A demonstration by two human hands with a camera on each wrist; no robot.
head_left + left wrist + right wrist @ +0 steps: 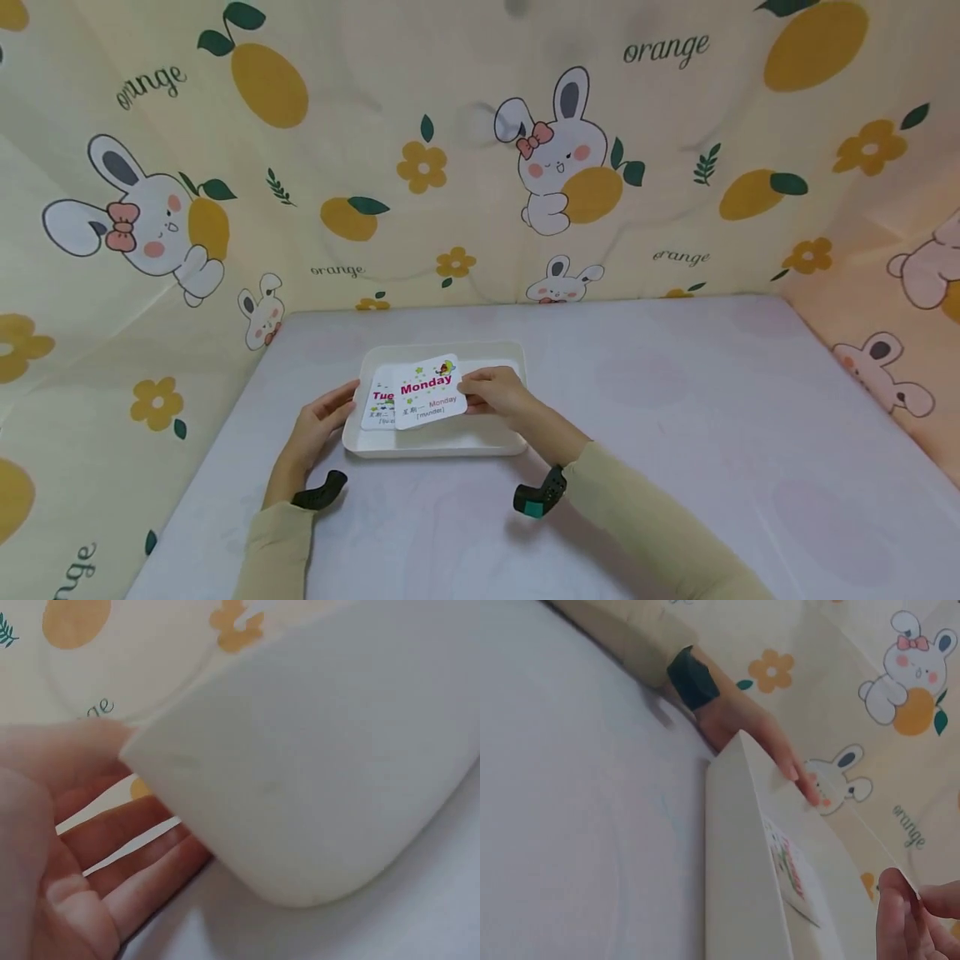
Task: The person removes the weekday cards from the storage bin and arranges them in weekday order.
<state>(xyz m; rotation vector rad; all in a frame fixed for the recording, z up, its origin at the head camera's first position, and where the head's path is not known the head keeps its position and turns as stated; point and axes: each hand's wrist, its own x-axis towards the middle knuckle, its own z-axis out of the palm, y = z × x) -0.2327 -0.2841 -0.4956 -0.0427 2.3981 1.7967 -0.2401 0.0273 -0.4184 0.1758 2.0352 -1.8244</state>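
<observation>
My right hand (498, 390) pinches the right edge of a white flashcard (429, 393) printed "Monday", thumb and fingertips at its side. That card is tilted over the tray and partly covers a second flashcard (379, 407) reading "Tue", which lies in the white tray (457, 446). In the right wrist view the Monday card is nearly edge-on above the fingers (896, 907). At the tray's left end is my left hand (318, 425), its fairly straight fingers (142, 892) touching the outer wall and its thumb near the rim.
The tray stands on a pale tabletop (675, 458). Behind and at both sides hangs a cream cloth (450, 67) printed with rabbits and oranges. Dark bands (321, 492) sit on both wrists, below beige sleeves.
</observation>
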